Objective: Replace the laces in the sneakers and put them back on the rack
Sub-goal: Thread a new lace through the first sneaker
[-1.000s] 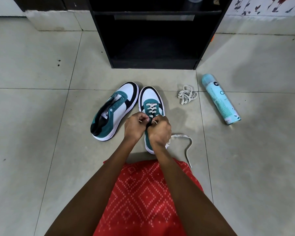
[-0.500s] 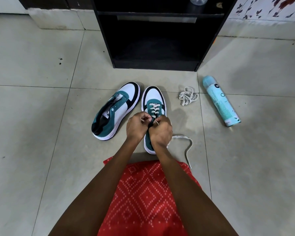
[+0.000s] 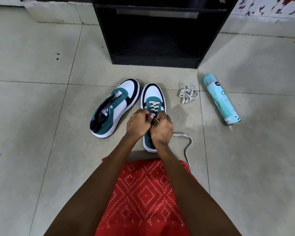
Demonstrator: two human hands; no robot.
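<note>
White lace (image 3: 154, 106) sits no further up the half-laced sneaker (image 3: 152, 94) than a second ago: left hand (image 3: 138, 124) and right hand (image 3: 162, 129) still pinch it mid-tongue. Progress looks stalled, and the second sneaker (image 3: 116, 106) remains unlaced.

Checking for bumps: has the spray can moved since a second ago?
No. The spray can lies across the same grout line, equally far from the black rack.

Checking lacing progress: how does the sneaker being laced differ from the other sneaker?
The sneaker being laced has white lace across its front eyelets; the other sneaker has none. The sneaker being laced stands upright; the other sneaker lies tilted, at an angle. Both are teal, white and black.
</note>
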